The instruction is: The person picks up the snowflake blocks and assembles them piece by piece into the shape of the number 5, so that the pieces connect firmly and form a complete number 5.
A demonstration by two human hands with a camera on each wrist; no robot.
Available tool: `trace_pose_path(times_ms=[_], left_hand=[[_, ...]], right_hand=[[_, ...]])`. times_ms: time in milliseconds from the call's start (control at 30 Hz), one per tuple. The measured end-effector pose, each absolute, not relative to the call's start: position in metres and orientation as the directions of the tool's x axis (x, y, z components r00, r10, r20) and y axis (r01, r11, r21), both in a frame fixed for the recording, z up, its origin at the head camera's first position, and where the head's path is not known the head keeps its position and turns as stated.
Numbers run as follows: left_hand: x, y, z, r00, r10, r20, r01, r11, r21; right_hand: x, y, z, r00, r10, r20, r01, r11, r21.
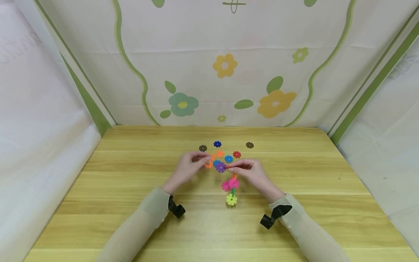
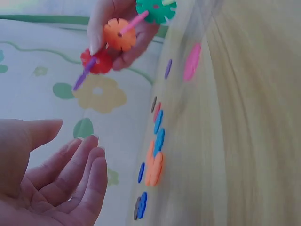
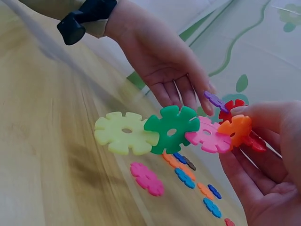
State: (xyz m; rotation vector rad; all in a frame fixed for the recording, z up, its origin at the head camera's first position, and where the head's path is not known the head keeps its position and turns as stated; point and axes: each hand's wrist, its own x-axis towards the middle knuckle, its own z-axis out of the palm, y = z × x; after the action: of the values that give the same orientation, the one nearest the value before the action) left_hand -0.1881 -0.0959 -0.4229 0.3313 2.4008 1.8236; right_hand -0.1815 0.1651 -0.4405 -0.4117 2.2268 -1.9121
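While my right fingers [image 3: 242,181] pinch the mid-frame chain [image 3: 183,120], parted, empty left fingers [image 2: 98,183] should steady its purple disc [image 3: 215,101].

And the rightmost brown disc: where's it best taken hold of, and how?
Pinch the brown disc by opposite edges of its notched rim, from above, I'd say: it lies flat on the table, apart from the red disc nearest it, so its whole edge looks reachable.

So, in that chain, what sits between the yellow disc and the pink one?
A green disc, joined to the yellow disc and the pink disc, as the right wrist view shows.
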Motion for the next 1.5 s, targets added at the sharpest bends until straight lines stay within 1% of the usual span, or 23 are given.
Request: trace_pose_path(times_ms=[100,200,333,467,667,933,1233,1500], left_hand=[[-0.195,-0.100,-0.425,-0.974,0.224,0.044,0.114,0.309,0.944],[-0.202,-0.102,-0.430,-0.974,0.221,0.040,0.127,0.395,0.910],[-0.211,-0.102,-0.436,-0.969,0.246,0.034,0.162,0.523,0.837],[-0.218,-0.100,-0.439,-0.960,0.280,-0.004,0.168,0.588,0.791],[-0.224,-0.097,-0.438,-0.950,0.303,-0.080,0.137,0.630,0.764],[-0.230,-0.095,-0.440,-0.948,0.298,-0.114,0.121,0.665,0.737],[-0.230,-0.095,-0.441,-0.948,0.305,-0.094,0.142,0.669,0.729],[-0.227,-0.096,-0.443,-0.950,0.308,-0.055,0.157,0.624,0.766]], right_hand=[[-0.182,0.168,-0.439,-0.950,-0.312,0.025,-0.080,0.163,-0.983],[-0.182,0.169,-0.438,-0.951,-0.310,0.011,-0.069,0.177,-0.982],[-0.181,0.169,-0.436,-0.949,-0.314,0.002,-0.063,0.184,-0.981],[-0.180,0.169,-0.434,-0.949,-0.315,0.003,-0.065,0.188,-0.980],[-0.181,0.168,-0.433,-0.951,-0.308,-0.005,-0.058,0.195,-0.979],[-0.181,0.169,-0.435,-0.946,-0.325,0.012,-0.073,0.177,-0.982],[-0.181,0.169,-0.437,-0.944,-0.330,0.028,-0.087,0.164,-0.983],[-0.181,0.170,-0.438,-0.943,-0.332,0.026,-0.082,0.156,-0.984]])
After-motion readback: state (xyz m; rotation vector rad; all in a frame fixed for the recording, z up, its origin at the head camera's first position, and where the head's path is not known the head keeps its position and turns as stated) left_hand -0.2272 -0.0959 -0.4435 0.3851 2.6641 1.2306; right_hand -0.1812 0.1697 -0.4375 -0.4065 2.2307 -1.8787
